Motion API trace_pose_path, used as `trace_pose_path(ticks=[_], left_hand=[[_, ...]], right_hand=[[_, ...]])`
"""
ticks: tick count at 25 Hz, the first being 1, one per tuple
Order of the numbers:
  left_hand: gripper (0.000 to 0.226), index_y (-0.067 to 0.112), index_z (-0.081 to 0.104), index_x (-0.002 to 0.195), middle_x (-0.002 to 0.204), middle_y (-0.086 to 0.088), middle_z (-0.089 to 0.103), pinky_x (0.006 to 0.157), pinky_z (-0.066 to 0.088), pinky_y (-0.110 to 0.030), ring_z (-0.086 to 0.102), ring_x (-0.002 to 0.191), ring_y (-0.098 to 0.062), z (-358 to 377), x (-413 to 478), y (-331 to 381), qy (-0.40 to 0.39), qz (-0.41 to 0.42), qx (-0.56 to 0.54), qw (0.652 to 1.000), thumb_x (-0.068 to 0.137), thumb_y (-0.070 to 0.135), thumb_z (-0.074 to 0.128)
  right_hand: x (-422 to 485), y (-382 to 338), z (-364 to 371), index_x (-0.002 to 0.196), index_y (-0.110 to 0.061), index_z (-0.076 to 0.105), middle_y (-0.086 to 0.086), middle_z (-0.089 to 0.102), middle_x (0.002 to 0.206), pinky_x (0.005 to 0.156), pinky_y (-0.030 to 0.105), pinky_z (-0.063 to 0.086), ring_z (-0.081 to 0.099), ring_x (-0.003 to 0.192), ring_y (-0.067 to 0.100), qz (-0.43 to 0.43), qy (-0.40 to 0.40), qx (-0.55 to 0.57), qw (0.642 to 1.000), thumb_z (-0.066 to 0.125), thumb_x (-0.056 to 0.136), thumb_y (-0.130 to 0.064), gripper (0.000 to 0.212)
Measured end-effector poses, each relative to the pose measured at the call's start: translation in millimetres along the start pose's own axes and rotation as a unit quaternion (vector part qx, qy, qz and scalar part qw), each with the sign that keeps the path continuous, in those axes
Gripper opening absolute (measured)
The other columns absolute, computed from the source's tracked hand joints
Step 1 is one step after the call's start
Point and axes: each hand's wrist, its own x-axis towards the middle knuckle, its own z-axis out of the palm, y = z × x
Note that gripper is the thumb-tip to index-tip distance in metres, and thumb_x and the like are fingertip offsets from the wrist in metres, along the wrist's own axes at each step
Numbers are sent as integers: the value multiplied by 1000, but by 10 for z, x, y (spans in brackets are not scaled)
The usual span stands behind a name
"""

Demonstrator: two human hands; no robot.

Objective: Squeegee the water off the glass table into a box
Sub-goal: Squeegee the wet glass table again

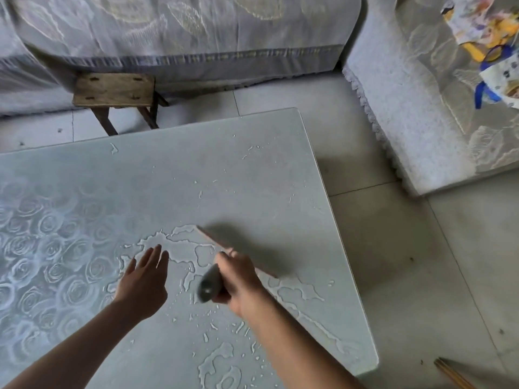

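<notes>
The glass table (252,164) fills the lower left, with a rose pattern on its left part. Puddles of water (179,248) spread across its middle, and more streaks and drops lie near the front and along the right edge. My right hand (238,279) grips the grey handle of a squeegee (213,240), whose blade rests on the glass at the puddle's right side. My left hand (146,279) hovers flat with straight fingers over the puddle's left edge, holding nothing. No box is in view.
A small wooden stool (115,91) stands beyond the table's far edge, in front of a cloth-covered sofa (174,32). Another covered seat (421,108) with colourful bags (494,51) is at the right. Tiled floor (421,262) lies right of the table; wooden sticks (452,374) lie at the bottom right.
</notes>
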Motion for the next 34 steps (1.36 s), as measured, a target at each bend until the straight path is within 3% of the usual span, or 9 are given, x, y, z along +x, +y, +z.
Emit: trace_pose_path(ticks=[4,8,14,18,22,25,27,30,34], left_hand=[[69,9,3,152,160,-9,-7,120,6,-39,-3,148,-22,-175,35,-20,15,-11,-13,1000,91,11,34],[69,10,2,152,161,-7,-6,120,8,-39,-1,149,-21,-279,241,-147,30,-35,-10,999,91,12,34],[70,9,3,152,161,-8,-5,119,10,-40,0,148,-21,-260,490,-238,6,-50,-3,999,92,15,38],[72,9,1,152,161,-6,-5,119,13,-40,1,148,-20,-304,666,-295,-11,-68,-55,996,92,17,40],[74,9,-1,152,161,-5,-8,119,10,-42,-1,148,-18,-336,845,-410,-20,-68,-61,996,89,14,38],[73,8,0,152,161,-6,-7,119,8,-44,-2,148,-18,-345,990,-530,-21,-74,-58,995,90,15,38],[72,9,1,152,161,-4,-2,119,7,-44,1,148,-17,-315,1069,-591,-27,-71,-43,996,91,17,38],[68,14,3,153,161,1,6,119,6,-46,9,147,-12,-257,1094,-630,-82,-64,-64,992,92,14,34],[69,12,1,153,161,0,1,118,6,-50,8,147,-11,-227,1077,-587,-110,-49,-45,992,91,13,31]], right_hand=[[241,-844,-332,124,-15,53,1,50,70,53,22,40,48,62,13,-175,32,-153,972,46,89,-13,37],[892,-1894,-651,120,-16,49,15,54,94,63,37,52,56,77,26,-209,122,-208,948,42,93,-14,28],[997,-976,-299,144,-14,25,20,55,129,73,27,39,57,109,34,-160,145,-337,916,41,95,-22,52],[384,-558,18,121,-18,50,5,59,95,70,26,36,54,86,22,-185,-40,-381,905,42,91,-24,32],[858,-1740,-99,98,-12,56,2,46,70,59,27,30,42,70,19,-293,22,-442,847,44,91,-15,14],[1253,-2405,-220,85,-16,45,5,48,52,52,22,38,46,50,20,-231,61,-354,904,38,92,-8,12],[1423,-2330,-235,90,-10,49,4,53,51,58,24,43,50,57,20,-210,70,-355,908,37,94,-10,13],[1368,-1635,-201,113,-15,48,4,52,87,70,27,36,48,83,18,-246,106,-407,873,41,95,-19,20],[564,-653,-197,103,-32,48,-10,53,71,58,20,39,47,58,-1,-222,-49,-447,865,44,92,-30,12]])
